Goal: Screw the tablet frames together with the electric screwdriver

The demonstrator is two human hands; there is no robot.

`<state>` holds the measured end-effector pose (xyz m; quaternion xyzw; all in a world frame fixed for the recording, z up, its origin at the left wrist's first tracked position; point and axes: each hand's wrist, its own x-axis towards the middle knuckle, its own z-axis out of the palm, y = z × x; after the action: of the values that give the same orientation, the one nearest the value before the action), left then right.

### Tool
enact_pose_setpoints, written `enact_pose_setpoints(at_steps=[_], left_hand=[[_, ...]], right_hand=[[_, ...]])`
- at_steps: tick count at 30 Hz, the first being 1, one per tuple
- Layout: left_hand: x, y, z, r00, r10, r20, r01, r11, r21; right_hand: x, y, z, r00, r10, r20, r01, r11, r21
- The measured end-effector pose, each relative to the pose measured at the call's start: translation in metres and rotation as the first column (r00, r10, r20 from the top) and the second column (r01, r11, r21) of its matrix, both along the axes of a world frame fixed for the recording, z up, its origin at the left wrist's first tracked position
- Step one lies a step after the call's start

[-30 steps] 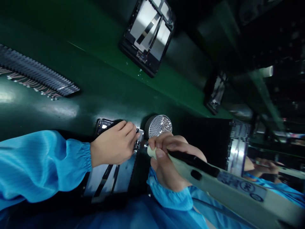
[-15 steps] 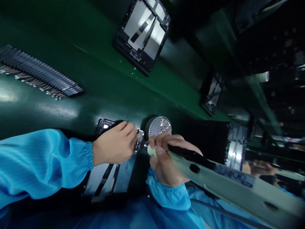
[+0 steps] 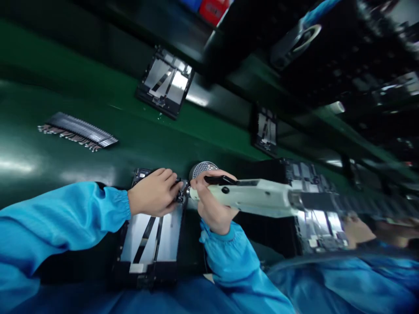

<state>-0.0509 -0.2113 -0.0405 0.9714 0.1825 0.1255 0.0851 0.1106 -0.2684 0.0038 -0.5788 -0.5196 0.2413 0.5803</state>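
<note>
An opened tablet (image 3: 168, 244) lies in front of me, its silver inner plates and dark ribbon cables showing. My left hand (image 3: 153, 192) rests across its upper end, fingers curled together and pressed at the upper right corner. What lies under those fingertips is hidden. In my right hand (image 3: 212, 205) is a pale electric screwdriver (image 3: 255, 196), held near its nose. Its tip points left at the tablet's upper right corner, close to my left fingertips. Whether the bit touches a screw is too small to tell. Just behind my right hand stands a round perforated screw dish (image 3: 203, 167), partly covered.
A strip of small parts with wires (image 3: 83, 130) lies on the green bench (image 3: 124, 152) at left. Another opened tablet (image 3: 166, 83) lies farther back, one more (image 3: 266, 131) to its right. Stacked tablets (image 3: 314, 218) stand at right, beside a co-worker's blurred hand (image 3: 358, 229).
The screwdriver has swung level and its tip has come left to the tablet's corner. My right hand moved left with it, covering more of the dish. The view has shifted.
</note>
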Motion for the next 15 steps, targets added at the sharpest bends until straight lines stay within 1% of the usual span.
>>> enact_pose_setpoints(at_steps=[2,4,6,7,8,9,11,12,13,15], left_hand=[[-0.007,-0.008,0.006,0.998,0.036,-0.043,-0.036,0.999,0.005],[-0.022,-0.031,0.016,0.992,0.117,-0.056,-0.116,0.993,0.018],[-0.042,-0.069,0.025,0.985,0.169,-0.034,-0.168,0.985,0.027],[-0.052,-0.092,0.028,0.99,0.139,-0.028,-0.139,0.99,0.024],[-0.06,-0.115,0.029,0.996,0.086,-0.035,-0.085,0.996,0.034],[-0.068,-0.135,0.029,0.998,0.045,-0.051,-0.041,0.996,0.079],[-0.079,-0.166,0.028,0.995,0.075,-0.072,-0.058,0.975,0.213],[-0.083,-0.174,0.03,0.992,0.107,-0.067,-0.085,0.959,0.272],[-0.087,-0.177,0.033,0.989,0.14,-0.051,-0.117,0.942,0.313],[-0.095,-0.168,0.049,0.986,0.164,-0.03,-0.145,0.932,0.333]], right_hand=[[0.004,0.0,0.012,0.988,-0.03,-0.148,0.046,0.993,0.105],[0.013,-0.002,0.026,0.957,-0.06,-0.283,0.118,0.974,0.195],[0.026,-0.006,0.038,0.933,-0.129,-0.337,0.213,0.95,0.226],[0.033,-0.008,0.041,0.921,-0.172,-0.35,0.259,0.94,0.22],[0.039,-0.009,0.042,0.908,-0.213,-0.362,0.3,0.932,0.205],[0.045,-0.01,0.042,0.894,-0.245,-0.375,0.331,0.925,0.185],[0.054,-0.011,0.038,0.871,-0.286,-0.4,0.368,0.919,0.144],[0.058,-0.011,0.035,0.862,-0.302,-0.408,0.382,0.915,0.129],[0.06,-0.012,0.032,0.857,-0.315,-0.406,0.392,0.912,0.119],[0.065,-0.014,0.027,0.866,-0.354,-0.352,0.417,0.901,0.118]])
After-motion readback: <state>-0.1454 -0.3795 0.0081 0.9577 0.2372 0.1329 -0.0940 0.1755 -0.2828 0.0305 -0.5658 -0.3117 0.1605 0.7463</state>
